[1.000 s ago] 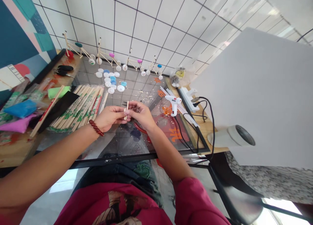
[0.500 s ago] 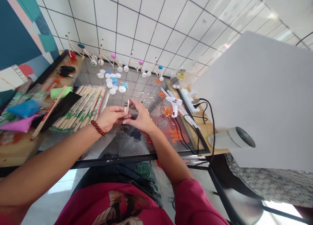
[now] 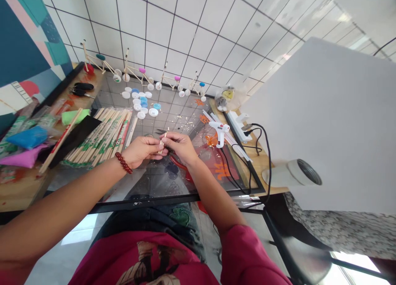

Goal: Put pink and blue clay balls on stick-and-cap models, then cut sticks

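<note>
My left hand (image 3: 140,151), with a beaded bracelet on its wrist, pinches a few short pieces of wooden stick (image 3: 161,147) over the glass tabletop. My right hand (image 3: 183,149) meets it at the fingertips, closed on a short wooden stick (image 3: 165,135) that pokes up between the hands. Scissors with red handles (image 3: 178,163) lie beneath my right hand, partly covered by it. Beyond the hands, white and blue bottle caps (image 3: 144,100) lie in a cluster. Wooden chips are scattered around them.
Wrapped chopsticks (image 3: 102,134) lie on the left beside coloured clay packets (image 3: 29,137). A white glue gun (image 3: 220,132) rests at right near a power strip (image 3: 240,126) and cables. Several stick-and-cap models (image 3: 136,72) stand along the tiled wall. A grey cylinder (image 3: 291,173) lies far right.
My right hand has closed its fingers and come nearer to my left, now pinching a stick. The red-handled scissors show more clearly beneath it. The view has shifted slightly.
</note>
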Demonstrator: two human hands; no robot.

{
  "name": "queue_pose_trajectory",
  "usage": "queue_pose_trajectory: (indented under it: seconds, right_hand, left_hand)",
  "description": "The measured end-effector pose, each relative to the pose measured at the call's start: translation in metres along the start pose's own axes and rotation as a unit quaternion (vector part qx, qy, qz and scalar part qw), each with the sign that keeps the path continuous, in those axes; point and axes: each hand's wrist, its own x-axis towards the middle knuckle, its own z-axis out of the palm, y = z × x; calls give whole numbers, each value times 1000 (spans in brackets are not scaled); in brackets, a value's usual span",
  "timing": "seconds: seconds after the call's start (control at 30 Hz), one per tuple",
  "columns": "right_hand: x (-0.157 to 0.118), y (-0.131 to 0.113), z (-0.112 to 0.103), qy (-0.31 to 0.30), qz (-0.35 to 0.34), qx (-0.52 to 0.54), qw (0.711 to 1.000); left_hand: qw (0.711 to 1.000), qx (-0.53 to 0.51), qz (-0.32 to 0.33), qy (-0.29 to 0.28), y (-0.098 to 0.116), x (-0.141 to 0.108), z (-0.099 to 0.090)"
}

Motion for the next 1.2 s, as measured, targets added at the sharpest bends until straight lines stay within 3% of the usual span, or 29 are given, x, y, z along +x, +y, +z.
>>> queue_pose_trajectory:
  seconds: [0.17,0.27,0.37,0.47,0.53,0.7,0.9,1.0,1.2]
  right_hand:
    - [0,4,-2,-16,5,-14,1000]
    - [-1,5,-5,-72,0,-60,996]
    - [-3,4,-5,-104,-85,-193,972]
    - [-5,6,-3,-81,-163,-321,930]
    - [-4,8,-1,-67,-180,-350,917]
    - [-3,13,-1,-54,-154,-315,935]
    - [-3,3,-11,-134,-70,-201,968]
    - [-4,4,-11,-140,-98,-224,959]
    - [-6,12,0,-88,-160,-299,937]
  left_hand:
    - [1000,0,-5,2,2,0,1]
    - [1000,-12,1,19,4,-1,1]
    - [999,-28,5,22,7,0,1]
    - [999,-37,5,15,7,1,0]
    - [999,-36,8,17,7,1,0]
    - [998,-28,45,30,3,0,2]
    - [998,-29,36,34,5,-2,4]
    - [999,-43,15,23,8,-3,3]
    - [998,-50,28,25,4,-2,2]
